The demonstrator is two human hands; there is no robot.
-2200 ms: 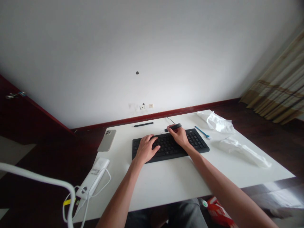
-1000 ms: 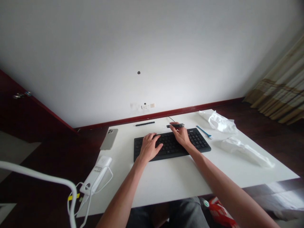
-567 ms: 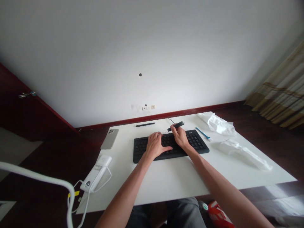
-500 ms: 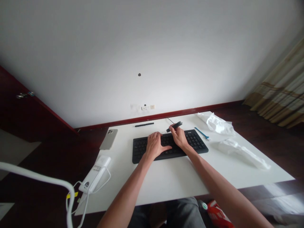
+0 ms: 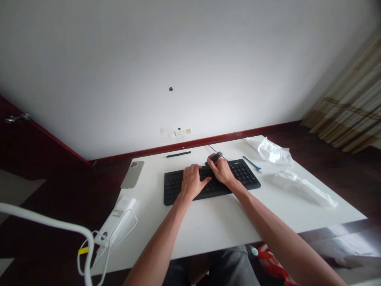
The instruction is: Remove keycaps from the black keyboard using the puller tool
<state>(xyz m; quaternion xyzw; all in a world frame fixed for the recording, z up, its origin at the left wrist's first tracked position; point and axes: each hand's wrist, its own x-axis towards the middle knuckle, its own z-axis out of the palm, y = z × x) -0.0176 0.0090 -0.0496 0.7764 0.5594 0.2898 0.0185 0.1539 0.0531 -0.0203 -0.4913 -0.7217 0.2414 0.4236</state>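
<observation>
The right hand (image 5: 222, 171) pinches a small black oblong plug (image 5: 215, 156) between thumb and fingertips, holding it tilted just above the far edge of the keyboard. A thin black cable (image 5: 212, 149) leads from it toward the far edge of the table. The left hand (image 5: 192, 182) lies just beside the right, its fingers loosely curved over the keys of a black full-size keyboard (image 5: 248, 178), holding nothing. The keyboard sits on a white rectangular table (image 5: 208, 226). Beyond it lies a slim black bar (image 5: 178, 154). To the left are a silver smartphone (image 5: 131, 174), face down, and a white oblong block (image 5: 114, 222) with a white cable (image 5: 131, 226). To the right lie a slim blue plastic stick (image 5: 251, 163) and two crumpled white plastic wrappers (image 5: 274, 153) (image 5: 303, 188).
</observation>
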